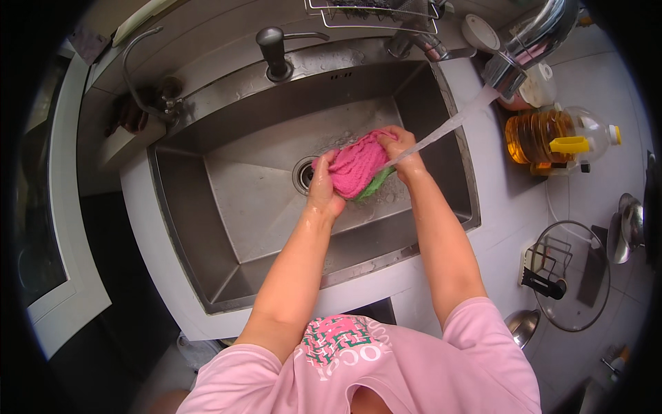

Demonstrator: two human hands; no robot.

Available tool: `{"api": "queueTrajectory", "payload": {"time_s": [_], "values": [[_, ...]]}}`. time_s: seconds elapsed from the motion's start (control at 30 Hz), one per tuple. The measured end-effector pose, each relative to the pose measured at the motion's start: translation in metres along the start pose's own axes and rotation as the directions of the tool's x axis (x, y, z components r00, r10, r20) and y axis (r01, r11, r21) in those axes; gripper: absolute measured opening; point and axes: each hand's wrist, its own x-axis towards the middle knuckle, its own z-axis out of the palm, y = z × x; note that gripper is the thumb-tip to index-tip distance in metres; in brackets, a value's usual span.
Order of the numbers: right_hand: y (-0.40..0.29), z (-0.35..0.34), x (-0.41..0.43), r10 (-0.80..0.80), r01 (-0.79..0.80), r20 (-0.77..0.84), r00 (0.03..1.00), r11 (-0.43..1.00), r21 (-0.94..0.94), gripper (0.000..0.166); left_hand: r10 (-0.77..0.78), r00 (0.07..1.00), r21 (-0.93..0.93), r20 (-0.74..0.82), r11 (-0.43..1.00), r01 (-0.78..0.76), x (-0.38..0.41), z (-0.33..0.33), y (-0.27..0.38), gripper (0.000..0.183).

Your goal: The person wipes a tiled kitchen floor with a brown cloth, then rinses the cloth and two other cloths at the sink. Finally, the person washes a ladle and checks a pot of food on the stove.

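Observation:
Between my two hands a wet pink cloth (357,163) is stretched out above the floor of a stainless steel sink (258,217). My left hand (323,186) grips its left end, close to the drain (302,176). The right end is held by my right hand (401,150), fingers curled over the edge. A green cloth (376,186) shows from under the pink one; how it is held is hidden. Water (445,128) streams from the chrome faucet (504,77) onto the pink cloth near my right hand.
A soap dispenser (273,54) and a thin curved spout (129,67) stand on the sink's back rim. A wire rack (380,23) hangs above. At right are an oil bottle (543,134) with a yellow handle, a glass pot lid (571,305) and a metal bowl (523,327).

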Motion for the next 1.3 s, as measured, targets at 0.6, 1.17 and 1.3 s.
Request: {"api": "queueTrajectory", "payload": {"time_s": [0.6,1.17,1.3], "values": [[-0.041,0.008,-0.139,-0.349,0.51,0.538,0.767,0.841,-0.181,0.026,-0.281,0.951,0.22,-0.126,0.927,0.303,0.009,-0.005,-0.013,0.036],[0.033,0.04,-0.045,0.197,-0.439,0.394,0.898,0.308,0.844,0.056,-0.348,0.936,-0.026,-0.049,0.938,0.347,-0.038,0.044,0.002,0.057],[0.042,0.029,-0.03,0.089,-0.346,0.364,0.927,0.577,0.74,0.039,-0.417,0.908,0.29,-0.027,0.866,0.406,-0.049,0.026,0.004,0.07]]}}
